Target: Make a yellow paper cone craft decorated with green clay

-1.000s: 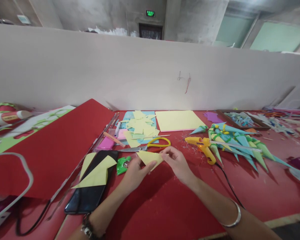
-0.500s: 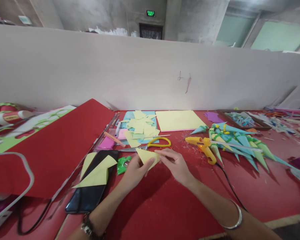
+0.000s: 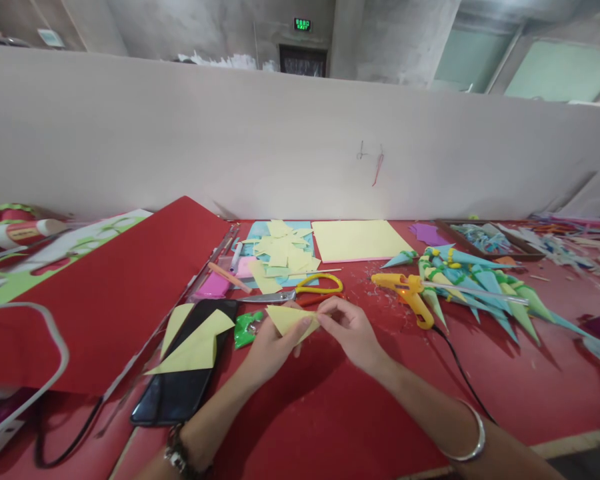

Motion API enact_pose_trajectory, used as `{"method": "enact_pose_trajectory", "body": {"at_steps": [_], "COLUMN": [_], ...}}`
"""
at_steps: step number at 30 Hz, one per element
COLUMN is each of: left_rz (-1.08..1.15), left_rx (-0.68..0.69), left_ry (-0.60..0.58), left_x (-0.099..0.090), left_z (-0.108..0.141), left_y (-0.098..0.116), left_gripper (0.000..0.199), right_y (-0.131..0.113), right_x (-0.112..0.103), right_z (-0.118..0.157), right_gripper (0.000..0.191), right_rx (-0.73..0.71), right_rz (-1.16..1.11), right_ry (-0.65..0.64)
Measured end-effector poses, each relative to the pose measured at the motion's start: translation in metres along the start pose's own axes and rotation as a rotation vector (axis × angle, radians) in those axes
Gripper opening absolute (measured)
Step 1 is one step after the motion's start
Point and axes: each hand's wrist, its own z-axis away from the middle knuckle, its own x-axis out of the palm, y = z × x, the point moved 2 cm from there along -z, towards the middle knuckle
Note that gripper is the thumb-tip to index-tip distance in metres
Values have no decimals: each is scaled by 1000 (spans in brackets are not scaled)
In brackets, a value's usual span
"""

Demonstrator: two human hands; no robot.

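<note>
A small piece of pale yellow paper [image 3: 286, 320] is held above the red table, its wide end to the left and a narrow tip to the right. My left hand [image 3: 273, 347] is closed on it, thumb on top and fingers behind. The thumb and fingertips of my right hand [image 3: 350, 330] pinch the narrow tip. Just beyond the hands lie scissors [image 3: 320, 285] with yellow handles. A green packet [image 3: 245, 329] sits beside my left hand. Two yellow paper pieces [image 3: 200, 343] rest on a black phone [image 3: 167, 397] to the left.
At right a yellow glue gun [image 3: 405, 293] lies against a heap of blue, yellow and green paper cones [image 3: 485, 283]. Cut yellow scraps [image 3: 280, 253] and a yellow sheet [image 3: 357, 241] lie at the back. A red board [image 3: 120, 300] leans at left; a white partition [image 3: 280, 147] stands behind.
The yellow paper has turned in my hands, its wide end swinging to the left and slightly down. Both hands stay on it, nearly in the same place.
</note>
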Motion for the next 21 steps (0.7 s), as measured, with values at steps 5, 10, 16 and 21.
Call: {"method": "enact_pose_trajectory", "body": {"at_steps": [5,10,16,21], "left_rz": [-32,-59,-82,-163], "left_rx": [-28,-24,-35,-24], "left_ry": [75,100,99,44], "left_x": [-1,-1,-1,-2], "left_z": [0,-1,-1,-3], "left_y": [-4,-5,-4,-7], "left_gripper": [25,27,28,28], "right_y": [0,0,0,2], "right_x": [1,2,2,3], "right_z": [0,1,-1,1], "right_gripper": [23,27,25,23], "right_rx": [58,106,184,209], "right_rz": [-76,-106,-139,-63], "right_ry": [3,-17,-86,-244]}}
